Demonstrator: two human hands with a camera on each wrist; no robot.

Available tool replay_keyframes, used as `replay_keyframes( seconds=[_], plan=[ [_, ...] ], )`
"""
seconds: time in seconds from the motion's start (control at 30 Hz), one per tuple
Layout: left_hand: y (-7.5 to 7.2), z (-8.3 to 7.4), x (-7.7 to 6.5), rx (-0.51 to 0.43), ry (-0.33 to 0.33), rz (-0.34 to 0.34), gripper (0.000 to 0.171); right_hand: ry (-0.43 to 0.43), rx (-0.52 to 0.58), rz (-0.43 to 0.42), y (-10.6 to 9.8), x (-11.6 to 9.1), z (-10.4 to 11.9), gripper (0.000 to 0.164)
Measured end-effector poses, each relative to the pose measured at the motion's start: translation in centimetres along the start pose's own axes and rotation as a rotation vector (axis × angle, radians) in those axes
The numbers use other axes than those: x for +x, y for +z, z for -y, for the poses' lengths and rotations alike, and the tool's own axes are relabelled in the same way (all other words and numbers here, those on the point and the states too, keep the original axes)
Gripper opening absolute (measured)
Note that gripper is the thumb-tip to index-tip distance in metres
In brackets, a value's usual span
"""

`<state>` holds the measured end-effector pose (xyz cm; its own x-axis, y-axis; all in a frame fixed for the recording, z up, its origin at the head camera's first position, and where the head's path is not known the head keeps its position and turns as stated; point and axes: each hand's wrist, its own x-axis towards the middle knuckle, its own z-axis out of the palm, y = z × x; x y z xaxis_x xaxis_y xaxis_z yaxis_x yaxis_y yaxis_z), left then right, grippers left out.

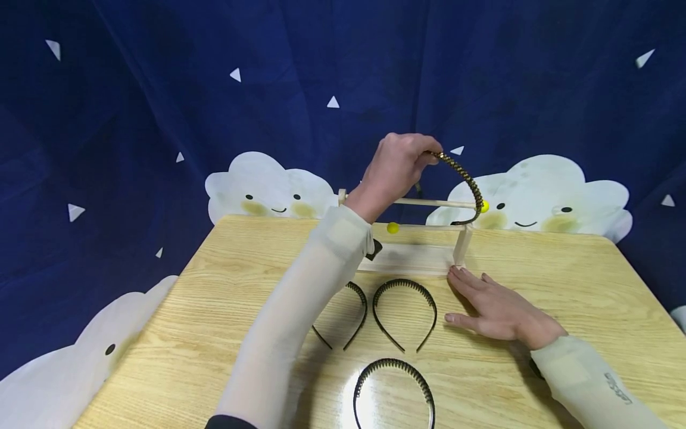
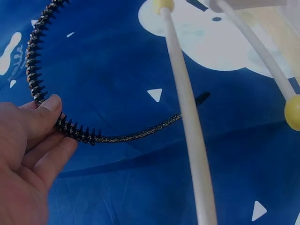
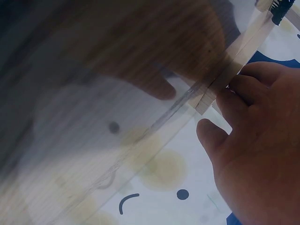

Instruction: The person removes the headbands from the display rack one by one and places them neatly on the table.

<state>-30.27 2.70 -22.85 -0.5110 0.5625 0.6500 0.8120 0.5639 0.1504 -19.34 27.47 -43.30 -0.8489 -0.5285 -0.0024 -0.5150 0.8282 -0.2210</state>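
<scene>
My left hand point(image 1: 399, 164) pinches a dark, toothed headband point(image 1: 468, 182) with a gold glint, raised above a pale wooden rack point(image 1: 407, 257). In the left wrist view, thumb and fingers grip this headband point(image 2: 131, 138) on its toothed part, and one end of it passes behind a rack rod point(image 2: 190, 122). The rack has two rods with yellow balls point(image 1: 393, 228) at their ends. My right hand point(image 1: 495, 307) lies on the table with extended fingers, its fingertips at the rack's right base corner. The right wrist view shows these fingers against the wooden base point(image 3: 227, 75).
Three dark toothed headbands lie on the wooden table point(image 1: 563, 286): one partly behind my left sleeve, a middle headband point(image 1: 404, 281) and a near headband point(image 1: 393, 362) cut off by the frame. A dark blue curtain point(image 1: 300, 71) with white clouds hangs behind the table.
</scene>
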Motion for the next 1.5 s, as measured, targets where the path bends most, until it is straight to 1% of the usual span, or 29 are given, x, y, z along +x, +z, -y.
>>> replay_keyframes(
  seconds=[0.13,0.27,0.4,0.53,0.8,0.97,1.07,1.17,1.37,1.5],
  plan=[
    [-0.2,-0.1,0.0,-0.022,0.032,-0.067,0.015,0.000,0.001,-0.002,0.0,0.0,0.0,0.094],
    [-0.6,-0.2,0.0,-0.045,0.038,-0.118,0.013,0.005,0.007,0.000,-0.1,-0.1,0.1,0.094],
    [-1.0,-0.2,0.0,-0.061,0.024,-0.137,0.014,0.013,0.012,0.005,-0.1,-0.1,0.1,0.094],
    [-1.4,-0.1,-0.1,-0.069,0.012,-0.143,0.014,0.016,0.013,0.007,-0.1,-0.1,0.1,0.095],
    [-2.6,0.2,-0.2,-0.105,-0.007,-0.234,0.013,0.010,0.009,0.003,0.1,0.1,0.1,0.095],
    [-3.4,0.4,-0.3,-0.133,-0.010,-0.268,0.013,0.004,0.005,-0.001,0.1,0.2,0.1,0.095],
    [-3.8,0.3,-0.4,-0.145,-0.025,-0.290,0.013,0.004,0.001,-0.002,0.0,0.2,0.1,0.095],
    [-4.3,0.2,-0.5,-0.164,-0.044,-0.302,0.013,0.006,0.001,-0.001,0.0,0.1,0.1,0.095],
    [-5.3,-0.1,-0.9,-0.216,-0.069,-0.295,0.014,0.009,-0.001,0.002,-0.1,0.1,0.2,0.095],
    [-6.1,-0.1,-1.7,-0.202,-0.080,-0.275,0.014,0.008,0.002,0.005,-0.1,0.2,0.2,0.095]
  ],
)
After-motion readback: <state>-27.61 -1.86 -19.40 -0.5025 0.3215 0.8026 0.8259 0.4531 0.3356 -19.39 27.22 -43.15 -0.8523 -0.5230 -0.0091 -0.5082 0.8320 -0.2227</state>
